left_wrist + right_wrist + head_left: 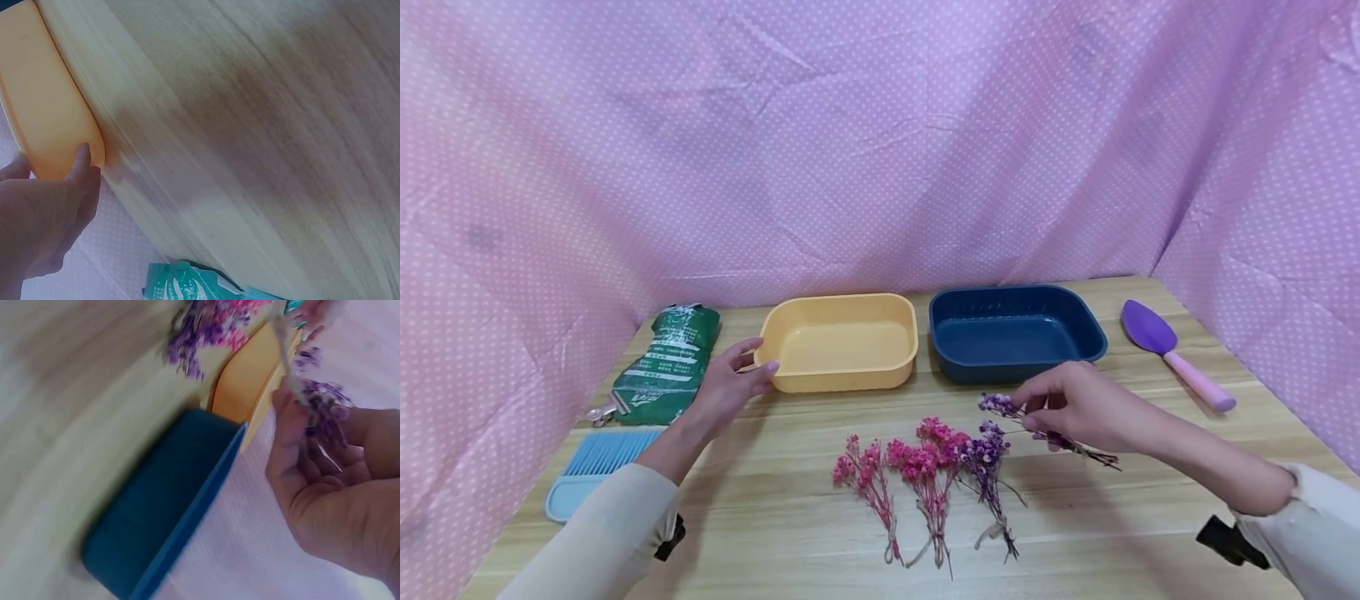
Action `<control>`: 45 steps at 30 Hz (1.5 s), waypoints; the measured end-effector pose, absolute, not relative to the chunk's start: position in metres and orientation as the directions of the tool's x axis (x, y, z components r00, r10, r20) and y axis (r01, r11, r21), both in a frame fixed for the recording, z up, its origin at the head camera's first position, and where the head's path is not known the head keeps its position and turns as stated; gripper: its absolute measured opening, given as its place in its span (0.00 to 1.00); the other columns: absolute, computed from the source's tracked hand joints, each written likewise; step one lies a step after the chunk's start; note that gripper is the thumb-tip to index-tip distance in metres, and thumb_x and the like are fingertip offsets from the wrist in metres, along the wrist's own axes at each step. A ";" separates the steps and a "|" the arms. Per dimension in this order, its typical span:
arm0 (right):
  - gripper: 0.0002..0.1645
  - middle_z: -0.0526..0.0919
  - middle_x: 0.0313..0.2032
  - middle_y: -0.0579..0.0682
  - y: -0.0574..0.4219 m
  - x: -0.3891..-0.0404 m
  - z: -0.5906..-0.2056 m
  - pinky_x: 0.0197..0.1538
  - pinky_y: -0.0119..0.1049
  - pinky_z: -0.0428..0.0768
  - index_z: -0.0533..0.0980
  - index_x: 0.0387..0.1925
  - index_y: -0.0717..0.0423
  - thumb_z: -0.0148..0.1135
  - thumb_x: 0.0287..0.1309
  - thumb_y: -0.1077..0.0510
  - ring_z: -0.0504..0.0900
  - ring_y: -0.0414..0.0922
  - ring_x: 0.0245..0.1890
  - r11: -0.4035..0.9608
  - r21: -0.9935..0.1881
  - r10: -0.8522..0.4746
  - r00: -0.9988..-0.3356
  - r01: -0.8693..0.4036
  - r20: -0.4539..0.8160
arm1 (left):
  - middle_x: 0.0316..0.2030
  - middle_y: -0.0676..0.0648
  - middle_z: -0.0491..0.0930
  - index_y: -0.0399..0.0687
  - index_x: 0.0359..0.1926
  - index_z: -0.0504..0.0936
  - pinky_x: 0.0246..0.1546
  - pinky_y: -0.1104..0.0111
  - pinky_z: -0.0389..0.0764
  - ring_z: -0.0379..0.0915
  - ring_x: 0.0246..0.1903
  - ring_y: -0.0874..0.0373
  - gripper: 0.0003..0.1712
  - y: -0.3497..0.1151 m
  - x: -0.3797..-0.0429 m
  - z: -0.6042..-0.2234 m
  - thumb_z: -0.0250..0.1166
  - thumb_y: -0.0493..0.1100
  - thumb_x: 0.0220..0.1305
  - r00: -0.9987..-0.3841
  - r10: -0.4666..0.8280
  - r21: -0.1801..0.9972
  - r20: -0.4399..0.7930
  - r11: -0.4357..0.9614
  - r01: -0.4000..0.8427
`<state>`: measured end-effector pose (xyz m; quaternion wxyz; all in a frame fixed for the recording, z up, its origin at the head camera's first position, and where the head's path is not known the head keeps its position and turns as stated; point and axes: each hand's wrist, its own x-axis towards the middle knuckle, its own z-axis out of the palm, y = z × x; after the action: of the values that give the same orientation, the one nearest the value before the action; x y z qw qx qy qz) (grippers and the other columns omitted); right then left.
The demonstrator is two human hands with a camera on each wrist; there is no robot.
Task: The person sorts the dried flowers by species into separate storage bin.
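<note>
My right hand [1078, 408] pinches a small bunch of purple dried flowers [997, 405] above the table, its stems pointing right and its blossoms left. In the right wrist view the fingers close round the stems just by the blossoms. My left hand [737, 383] touches the left end of a yellow tray [842, 382], thumb at the near corner and fingers along the side. Below the trays lie another purple bunch [987, 458] and two pink bunches, one on the left [867, 477] and one in the middle [931, 458], stems towards me.
A dark blue tray [1018, 371] stands right of the yellow one. Farther right lies a purple scoop with a pink handle [1198, 379]. On the left are a green bag [662, 375] and a light blue dustpan-like piece [598, 467]. Pink dotted cloth [880, 167] hangs behind the table.
</note>
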<state>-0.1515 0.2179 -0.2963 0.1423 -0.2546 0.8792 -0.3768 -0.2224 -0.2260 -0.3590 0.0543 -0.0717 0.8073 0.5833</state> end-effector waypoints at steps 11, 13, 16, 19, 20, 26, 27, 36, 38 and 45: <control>0.23 0.86 0.36 0.56 0.193 -0.164 -0.303 0.36 0.42 0.86 0.74 0.52 0.73 0.65 0.59 0.62 0.86 0.48 0.32 0.320 -0.947 -0.408 -0.896 0.038 -0.174 | 0.66 0.31 0.59 0.43 0.74 0.53 0.54 0.61 0.77 0.68 0.59 0.41 0.40 -0.228 -0.221 -0.359 0.62 0.41 0.67 -0.985 -0.049 0.934 -0.166 0.312 -0.173; 0.22 0.86 0.36 0.57 0.187 -0.167 -0.305 0.36 0.43 0.87 0.73 0.52 0.75 0.64 0.60 0.64 0.86 0.49 0.32 0.268 -0.961 -0.411 -0.895 0.063 -0.173 | 0.66 0.31 0.59 0.43 0.74 0.53 0.54 0.61 0.77 0.68 0.59 0.41 0.40 -0.227 -0.221 -0.358 0.62 0.41 0.67 -0.985 -0.047 0.933 -0.167 0.317 -0.173; 0.23 0.86 0.35 0.58 0.179 -0.170 -0.307 0.38 0.44 0.86 0.71 0.53 0.76 0.62 0.61 0.65 0.87 0.50 0.32 0.212 -0.973 -0.403 -0.900 0.087 -0.168 | 0.67 0.32 0.58 0.43 0.74 0.53 0.54 0.61 0.77 0.68 0.59 0.41 0.40 -0.227 -0.221 -0.356 0.62 0.41 0.67 -0.985 -0.044 0.933 -0.166 0.317 -0.172; 0.22 0.86 0.36 0.58 0.170 -0.175 -0.308 0.38 0.44 0.86 0.71 0.54 0.76 0.62 0.61 0.65 0.87 0.50 0.32 0.188 -0.978 -0.375 -0.915 0.085 -0.152 | 0.67 0.32 0.58 0.43 0.74 0.53 0.55 0.60 0.77 0.67 0.60 0.41 0.40 -0.226 -0.221 -0.355 0.62 0.41 0.67 -0.986 -0.041 0.933 -0.164 0.318 -0.169; 0.22 0.86 0.37 0.59 0.168 -0.176 -0.307 0.39 0.44 0.86 0.71 0.54 0.76 0.61 0.61 0.66 0.87 0.50 0.32 0.180 -0.980 -0.364 -0.920 0.084 -0.146 | 0.67 0.32 0.58 0.43 0.74 0.53 0.55 0.60 0.77 0.67 0.60 0.41 0.40 -0.226 -0.222 -0.355 0.62 0.41 0.67 -0.985 -0.041 0.933 -0.165 0.317 -0.170; 0.20 0.86 0.38 0.60 0.152 -0.189 -0.303 0.41 0.42 0.86 0.71 0.54 0.76 0.58 0.63 0.68 0.87 0.49 0.32 0.136 -0.986 -0.325 -0.936 0.096 -0.136 | 0.67 0.32 0.58 0.45 0.74 0.53 0.55 0.60 0.77 0.67 0.60 0.41 0.40 -0.227 -0.222 -0.355 0.62 0.42 0.66 -0.983 -0.047 0.926 -0.176 0.330 -0.182; 0.19 0.86 0.38 0.59 0.149 -0.192 -0.302 0.41 0.41 0.86 0.70 0.54 0.76 0.57 0.63 0.68 0.87 0.49 0.32 0.133 -0.986 -0.323 -0.937 0.098 -0.137 | 0.67 0.32 0.58 0.45 0.74 0.53 0.55 0.60 0.76 0.67 0.60 0.41 0.40 -0.227 -0.222 -0.355 0.62 0.42 0.66 -0.983 -0.047 0.926 -0.178 0.330 -0.183; 0.18 0.86 0.31 0.53 0.118 -0.219 -0.284 0.37 0.41 0.87 0.73 0.52 0.73 0.60 0.62 0.67 0.87 0.46 0.29 0.053 -0.993 -0.301 -0.947 0.102 -0.114 | 0.67 0.31 0.58 0.43 0.74 0.53 0.55 0.59 0.77 0.67 0.60 0.40 0.40 -0.226 -0.223 -0.356 0.62 0.41 0.67 -0.982 -0.048 0.925 -0.181 0.330 -0.187; 0.18 0.85 0.31 0.52 0.110 -0.225 -0.279 0.38 0.41 0.87 0.73 0.52 0.72 0.60 0.62 0.67 0.87 0.46 0.28 0.030 -0.994 -0.302 -0.947 0.107 -0.111 | 0.67 0.32 0.58 0.43 0.74 0.53 0.55 0.59 0.77 0.67 0.60 0.40 0.40 -0.226 -0.223 -0.356 0.62 0.41 0.66 -0.982 -0.047 0.927 -0.183 0.325 -0.188; 0.10 0.84 0.32 0.57 0.075 -0.253 -0.271 0.38 0.41 0.87 0.76 0.44 0.68 0.61 0.60 0.69 0.86 0.45 0.24 -0.019 -0.987 -0.247 -0.958 0.158 -0.148 | 0.67 0.32 0.58 0.44 0.74 0.53 0.55 0.60 0.77 0.68 0.59 0.41 0.40 -0.226 -0.222 -0.356 0.62 0.41 0.66 -0.980 -0.058 0.929 -0.189 0.315 -0.197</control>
<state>-0.2531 0.0754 -0.2708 0.1419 -0.0325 0.6859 -0.7130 -0.2224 -0.2261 -0.3558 0.0601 -0.0789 0.8085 0.5801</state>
